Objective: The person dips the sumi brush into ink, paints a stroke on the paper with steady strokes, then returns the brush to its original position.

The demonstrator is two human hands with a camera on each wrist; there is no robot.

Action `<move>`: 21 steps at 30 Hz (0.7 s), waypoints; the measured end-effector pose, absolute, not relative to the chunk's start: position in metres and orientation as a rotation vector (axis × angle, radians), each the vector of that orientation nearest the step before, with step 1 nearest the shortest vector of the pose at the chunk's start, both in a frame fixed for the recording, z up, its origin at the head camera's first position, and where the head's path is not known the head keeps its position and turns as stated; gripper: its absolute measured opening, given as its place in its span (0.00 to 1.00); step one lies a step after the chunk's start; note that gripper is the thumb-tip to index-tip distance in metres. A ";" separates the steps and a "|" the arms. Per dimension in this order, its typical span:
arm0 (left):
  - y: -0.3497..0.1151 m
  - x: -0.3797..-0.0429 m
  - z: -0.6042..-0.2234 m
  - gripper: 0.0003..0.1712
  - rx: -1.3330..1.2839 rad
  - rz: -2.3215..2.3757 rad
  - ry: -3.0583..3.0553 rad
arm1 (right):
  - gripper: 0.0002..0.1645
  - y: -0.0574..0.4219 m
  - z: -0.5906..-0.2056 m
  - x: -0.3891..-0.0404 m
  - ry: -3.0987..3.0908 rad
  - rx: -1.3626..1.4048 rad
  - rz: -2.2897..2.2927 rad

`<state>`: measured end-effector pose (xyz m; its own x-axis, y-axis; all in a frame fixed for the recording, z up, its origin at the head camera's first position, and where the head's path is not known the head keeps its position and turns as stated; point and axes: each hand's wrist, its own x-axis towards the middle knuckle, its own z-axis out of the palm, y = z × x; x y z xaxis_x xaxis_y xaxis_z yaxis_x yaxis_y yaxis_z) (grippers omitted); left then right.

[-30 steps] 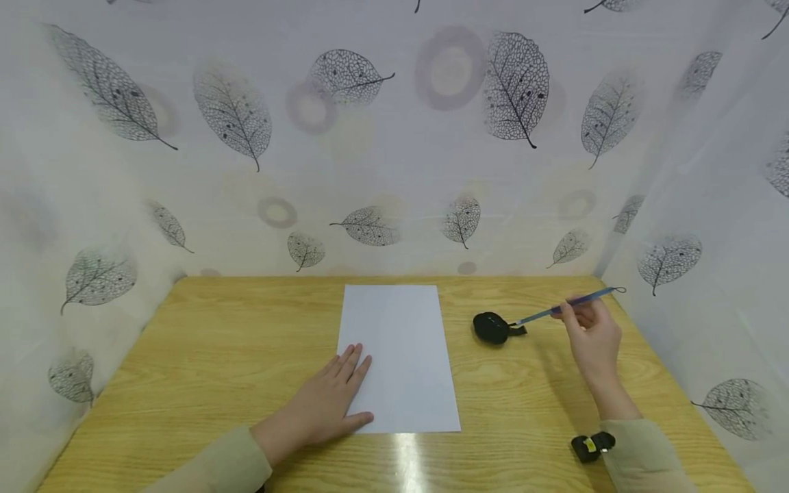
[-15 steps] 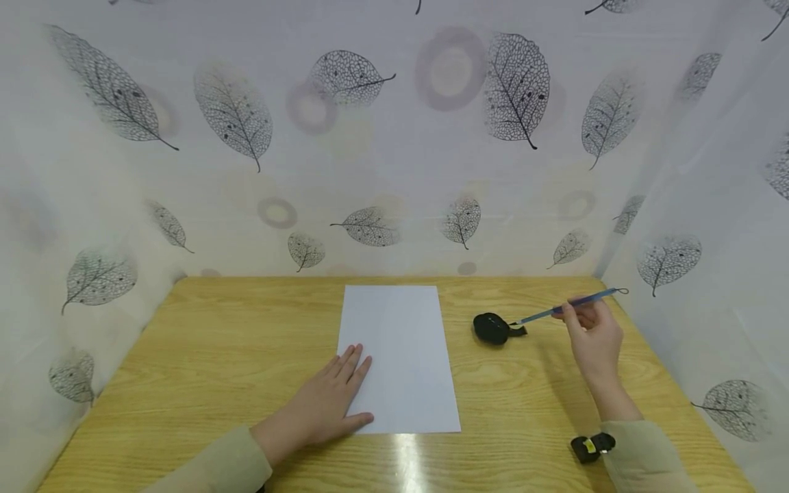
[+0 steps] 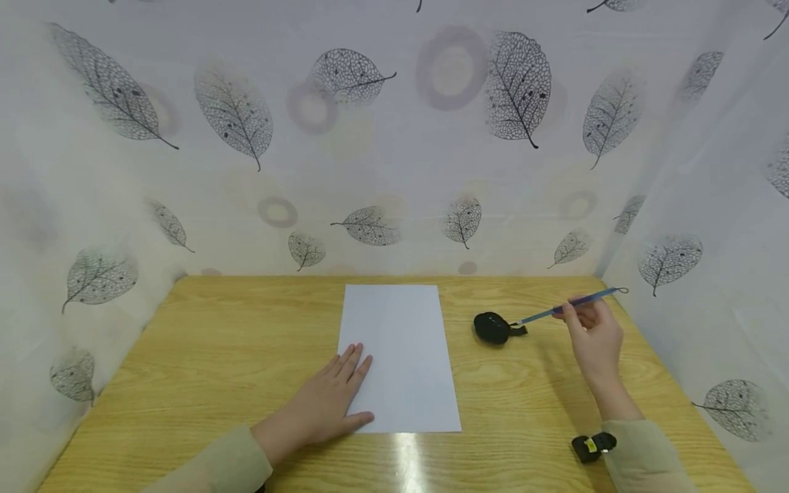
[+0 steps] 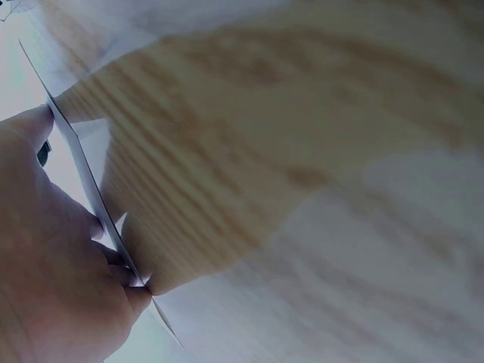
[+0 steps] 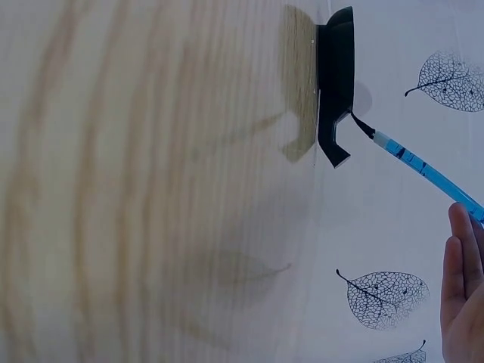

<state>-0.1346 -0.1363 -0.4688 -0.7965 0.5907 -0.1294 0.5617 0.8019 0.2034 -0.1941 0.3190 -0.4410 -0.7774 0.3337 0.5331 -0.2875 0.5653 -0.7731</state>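
Observation:
A white sheet of paper (image 3: 403,356) lies on the wooden table, its long side pointing away from me. My left hand (image 3: 335,394) rests on its left edge with the fingers spread and straight. My right hand (image 3: 598,339) pinches a blue brush (image 3: 573,305) with a loop at its top end. The brush slants down to the left, and its dark tip is right at the rim of a small black ink dish (image 3: 491,329) with a short handle. In the right wrist view the dark bristles (image 5: 363,125) meet the dish's edge beside the handle (image 5: 333,144).
The yellow wood-grain table (image 3: 234,342) runs back to a pale curtain (image 3: 382,157) printed with leaves, which also hangs at both sides. A black wrist camera (image 3: 592,446) sits at my right cuff. Light reflects off the table in front of the paper.

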 end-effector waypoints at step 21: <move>-0.137 -0.134 -0.465 0.55 0.898 0.231 2.788 | 0.13 0.323 -0.436 -0.192 -2.133 -0.072 1.229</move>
